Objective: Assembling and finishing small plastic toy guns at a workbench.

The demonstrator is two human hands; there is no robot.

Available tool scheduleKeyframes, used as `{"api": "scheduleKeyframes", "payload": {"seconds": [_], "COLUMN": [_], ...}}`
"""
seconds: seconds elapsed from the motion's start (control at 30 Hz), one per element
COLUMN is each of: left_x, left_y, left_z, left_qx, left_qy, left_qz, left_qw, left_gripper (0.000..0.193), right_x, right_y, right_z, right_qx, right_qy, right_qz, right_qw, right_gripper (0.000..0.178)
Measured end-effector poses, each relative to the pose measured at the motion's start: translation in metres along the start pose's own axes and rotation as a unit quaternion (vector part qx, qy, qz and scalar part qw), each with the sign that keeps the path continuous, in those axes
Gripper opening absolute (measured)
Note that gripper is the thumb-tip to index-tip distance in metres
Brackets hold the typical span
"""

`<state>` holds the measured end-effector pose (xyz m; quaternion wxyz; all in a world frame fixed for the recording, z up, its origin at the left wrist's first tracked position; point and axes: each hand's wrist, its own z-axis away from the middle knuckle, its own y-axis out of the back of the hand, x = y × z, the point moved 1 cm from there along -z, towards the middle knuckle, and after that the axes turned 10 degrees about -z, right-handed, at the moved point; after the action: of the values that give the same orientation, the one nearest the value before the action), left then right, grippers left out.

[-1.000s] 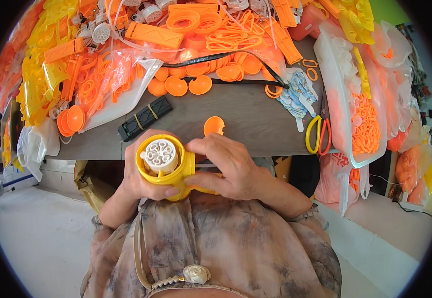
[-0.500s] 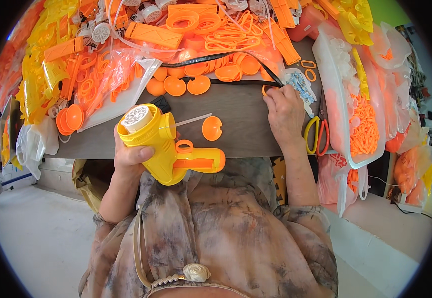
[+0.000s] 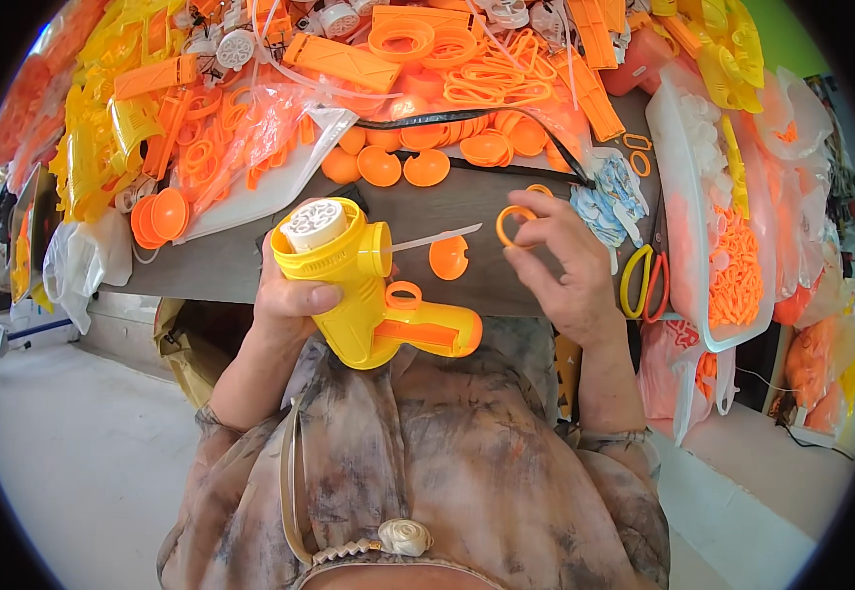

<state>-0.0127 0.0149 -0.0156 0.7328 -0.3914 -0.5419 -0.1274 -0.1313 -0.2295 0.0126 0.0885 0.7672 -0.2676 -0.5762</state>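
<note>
My left hand [image 3: 292, 300] is wrapped round a yellow plastic toy blower [image 3: 344, 320], shaped like a hair dryer. Its orange-trimmed handle points right, and a white round insert [image 3: 315, 224] shows in its open top. A small orange ring part stands up where handle and body meet. Between the thumb and fingertips of my right hand [image 3: 570, 270] is an orange ring [image 3: 513, 225], held above the table to the right of the blower. A thin pale strip [image 3: 437, 237] reaches out past the blower's side. Under it lies an orange half-round cap [image 3: 449, 259] with a notch.
Orange caps, rings and yellow shells pile up along the table's [image 3: 403, 205] back. On the right are scissors [image 3: 644, 283], a blue-and-white crumpled cloth [image 3: 608, 197] and a clear bin [image 3: 732, 305] of orange pieces. A black strap [image 3: 555, 147] crosses the back. Another orange ring lies behind my right fingers.
My right hand has lifted an orange ring off the table and brought it nearer the blower. The whole view has shifted slightly; my left hand still grips the blower.
</note>
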Motion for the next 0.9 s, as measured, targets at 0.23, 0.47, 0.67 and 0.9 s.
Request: {"api": "scheduleKeyframes", "payload": {"seconds": [0.23,0.47,0.67,0.9], "left_x": [-0.002,0.006,0.008,0.014], "left_y": [0.001,-0.01,-0.015,-0.024], "left_z": [0.001,-0.002,-0.001,0.001], "left_qx": [-0.002,0.017,0.027,0.046], "left_qy": [0.003,0.019,0.016,-0.05], "left_qz": [-0.061,-0.168,-0.188,-0.241], "left_qw": [0.998,0.986,0.982,0.968], "left_gripper": [0.075,0.07,0.069,0.066], "right_x": [-0.009,-0.039,-0.047,-0.045], "right_y": [-0.006,-0.023,-0.038,-0.05], "right_z": [-0.002,-0.022,-0.024,-0.01], "right_qx": [-0.043,-0.175,-0.168,-0.068], "right_qy": [-0.02,0.12,0.063,0.032], "right_qz": [-0.019,0.016,-0.073,-0.126], "right_qw": [0.999,0.977,0.981,0.989], "right_gripper": [0.057,0.088,0.091,0.077]}}
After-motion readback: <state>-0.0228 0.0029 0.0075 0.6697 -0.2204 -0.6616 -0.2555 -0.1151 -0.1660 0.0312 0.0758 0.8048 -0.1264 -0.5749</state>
